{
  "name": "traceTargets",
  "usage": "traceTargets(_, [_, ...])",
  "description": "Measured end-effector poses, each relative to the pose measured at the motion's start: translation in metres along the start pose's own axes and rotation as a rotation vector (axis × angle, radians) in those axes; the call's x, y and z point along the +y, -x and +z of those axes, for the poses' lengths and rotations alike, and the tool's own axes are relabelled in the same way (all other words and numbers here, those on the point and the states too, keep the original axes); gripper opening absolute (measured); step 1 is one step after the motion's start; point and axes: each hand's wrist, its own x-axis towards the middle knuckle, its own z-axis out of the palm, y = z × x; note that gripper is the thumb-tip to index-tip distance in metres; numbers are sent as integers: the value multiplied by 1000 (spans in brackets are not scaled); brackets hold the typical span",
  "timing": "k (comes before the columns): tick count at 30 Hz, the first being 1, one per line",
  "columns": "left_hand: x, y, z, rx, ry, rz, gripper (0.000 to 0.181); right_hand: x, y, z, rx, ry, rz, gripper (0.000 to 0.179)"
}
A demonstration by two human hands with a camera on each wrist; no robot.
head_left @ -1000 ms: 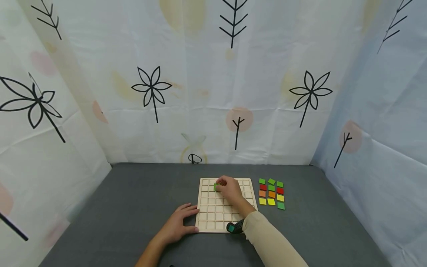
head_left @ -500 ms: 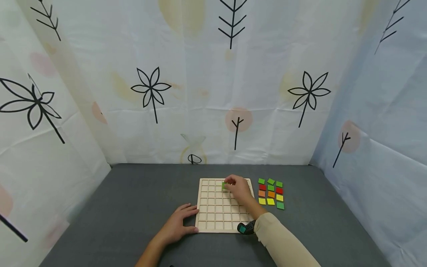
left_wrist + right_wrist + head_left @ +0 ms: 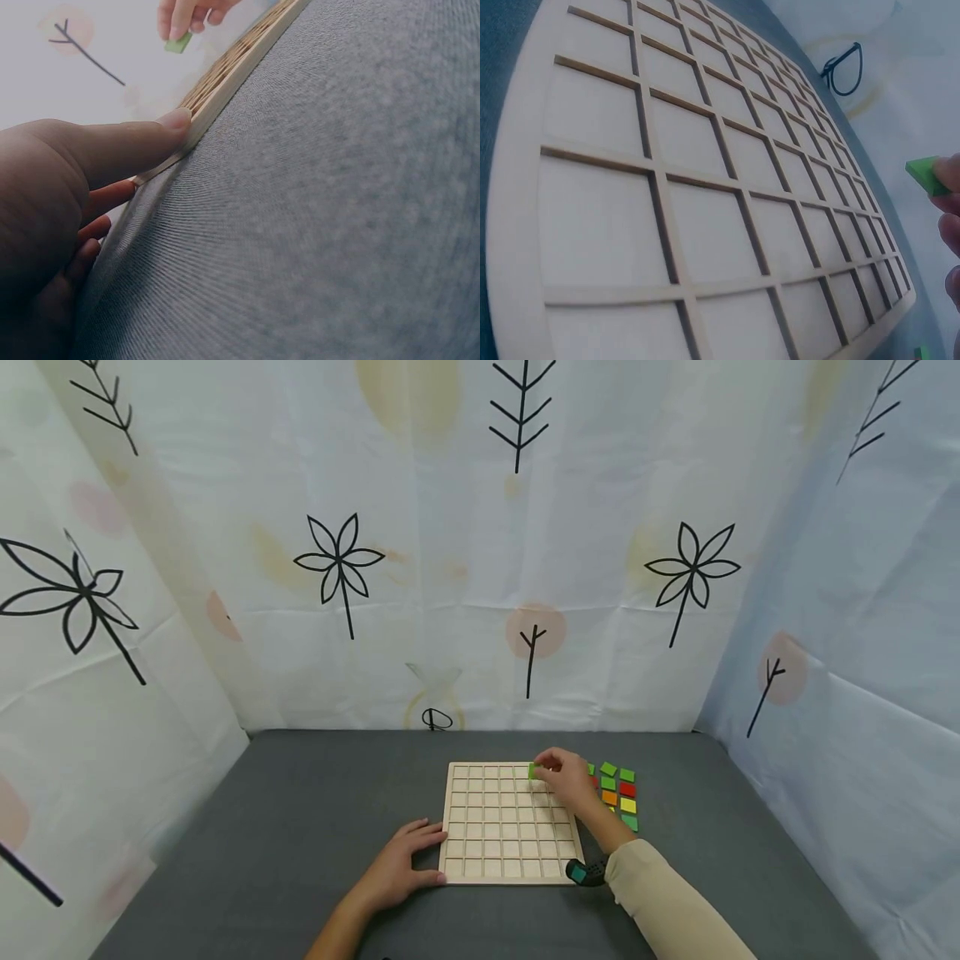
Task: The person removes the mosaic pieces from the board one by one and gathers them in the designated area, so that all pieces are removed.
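A pale wooden board (image 3: 501, 817) with a grid of square recesses lies on the table. Near its far right corner my right hand (image 3: 568, 782) pinches a small green square tile (image 3: 532, 772) between thumb and finger. That tile (image 3: 928, 175) is held above the board in the right wrist view, apart from it. My left hand (image 3: 399, 867) rests at the board's left side with fingers stretched out. In the left wrist view its thumb (image 3: 142, 144) touches the board's edge (image 3: 232, 79). Past the right hand lie loose tiles, such as a red tile (image 3: 627, 789); some are partly hidden.
Right of the board, green, red, an orange tile (image 3: 609, 797) and yellow tiles sit in rough columns on the grey cloth (image 3: 322, 810). A patterned white curtain (image 3: 450, 568) stands behind the table and at both sides.
My right hand has moved rightward across the far part of the board, carrying the green tile toward the far right corner. The left hand has stayed at the board's left edge.
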Motion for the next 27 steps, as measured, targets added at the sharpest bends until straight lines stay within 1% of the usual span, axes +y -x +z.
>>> traceTargets(5, [0,0,0,0,1,2,67,8,0,-17,60,51,-14,9])
traceTargets(8, [0,0,0,-2,-4,4,67,11,1,-27,91,56,10,10])
traceTargets(12, [0,0,0,-5,-7,2,67,17,3,-38,115,47,38,11])
traceTargets(17, [1,0,0,-3,-13,-2,67,27,5,-51,143,48,34,12])
traceTargets(20, [1,0,0,-3,-15,-3,67,33,7,-58,158,62,37,13])
traceTargets(27, [1,0,0,-5,-16,2,68,46,11,-75,204,96,74,14])
